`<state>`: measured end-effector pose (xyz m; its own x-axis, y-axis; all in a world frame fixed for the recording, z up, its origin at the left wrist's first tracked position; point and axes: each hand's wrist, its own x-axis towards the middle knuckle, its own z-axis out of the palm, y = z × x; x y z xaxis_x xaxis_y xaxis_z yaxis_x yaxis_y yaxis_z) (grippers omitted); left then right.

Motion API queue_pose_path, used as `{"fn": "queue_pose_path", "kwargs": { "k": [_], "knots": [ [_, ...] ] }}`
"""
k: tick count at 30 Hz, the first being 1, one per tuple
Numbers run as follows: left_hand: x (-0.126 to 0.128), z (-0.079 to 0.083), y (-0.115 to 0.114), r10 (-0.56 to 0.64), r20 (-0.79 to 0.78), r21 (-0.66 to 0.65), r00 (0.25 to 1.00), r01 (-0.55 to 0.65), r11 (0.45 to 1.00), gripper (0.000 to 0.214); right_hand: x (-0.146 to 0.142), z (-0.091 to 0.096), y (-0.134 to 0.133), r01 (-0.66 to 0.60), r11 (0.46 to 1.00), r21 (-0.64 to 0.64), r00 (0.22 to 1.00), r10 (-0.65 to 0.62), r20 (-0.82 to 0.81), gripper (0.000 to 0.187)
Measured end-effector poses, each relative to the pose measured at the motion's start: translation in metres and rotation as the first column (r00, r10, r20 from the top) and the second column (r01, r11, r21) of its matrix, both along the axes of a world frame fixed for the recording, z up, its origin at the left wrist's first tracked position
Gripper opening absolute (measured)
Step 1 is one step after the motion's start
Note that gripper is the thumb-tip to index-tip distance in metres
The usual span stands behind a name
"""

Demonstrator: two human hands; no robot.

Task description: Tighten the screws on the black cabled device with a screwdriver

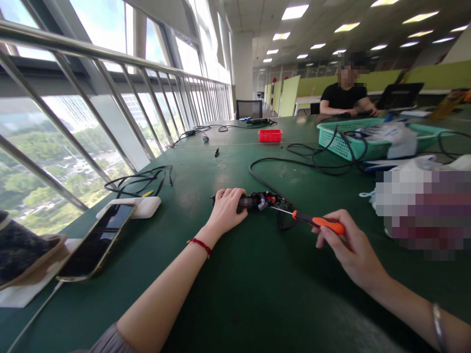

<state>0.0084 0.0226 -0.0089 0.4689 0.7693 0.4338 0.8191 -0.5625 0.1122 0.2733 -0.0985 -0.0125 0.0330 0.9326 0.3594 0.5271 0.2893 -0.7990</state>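
And the L hand [226, 208] has its fingers curled snug over the black device [253, 201] on the table [250, 294]. R hand's [351, 245] fingers grip the driver [317, 222] by its orange handle, tip near the device's exposed end, btwn both sets of fingers! Red bin's [270, 137] beyond the L fingers, phone [97, 242] well off to their left.

Markings: none legible; no text, label, brand, number or sign readable on any item shown
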Motion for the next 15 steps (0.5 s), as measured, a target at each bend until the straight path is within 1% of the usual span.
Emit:
{"fn": "queue_pose_path", "kwargs": {
  "k": [2,4,7,9,12,15],
  "knots": [
    [-0.0005,0.0002,0.0003,-0.013,0.007,-0.002,1.0,0.013,1.0,0.029,-0.0001,-0.0005,-0.0007,0.001,1.0,-0.001,1.0,-0.001,-0.009,0.02],
    [-0.0007,0.0007,0.0005,-0.013,0.012,-0.008,1.0,0.013,1.0,0.029,0.0005,-0.0005,-0.0012,-0.028,0.999,-0.026,0.999,0.028,0.021,0.023],
    [-0.0009,0.0014,0.0011,0.001,0.003,-0.021,1.0,-0.001,1.0,0.032,0.0018,0.0004,-0.0016,-0.057,0.995,-0.086,0.993,0.066,0.101,0.04],
    [-0.0011,0.0015,0.0017,0.003,-0.008,-0.022,1.0,-0.003,1.0,0.034,0.0022,0.0011,-0.0013,-0.055,0.994,-0.1,0.992,0.066,0.112,0.045],
    [-0.0014,0.0013,0.0022,-0.012,-0.03,-0.01,0.999,0.012,1.0,0.039,0.0015,0.0009,-0.0006,-0.042,0.996,-0.073,0.996,0.048,0.071,0.037],
    [-0.0014,0.0016,0.0024,-0.029,-0.051,-0.003,0.998,0.029,1.0,0.036,0.0004,-0.0003,-0.0002,-0.011,0.999,-0.032,1.0,0.011,0.026,0.025]
  ]
}}
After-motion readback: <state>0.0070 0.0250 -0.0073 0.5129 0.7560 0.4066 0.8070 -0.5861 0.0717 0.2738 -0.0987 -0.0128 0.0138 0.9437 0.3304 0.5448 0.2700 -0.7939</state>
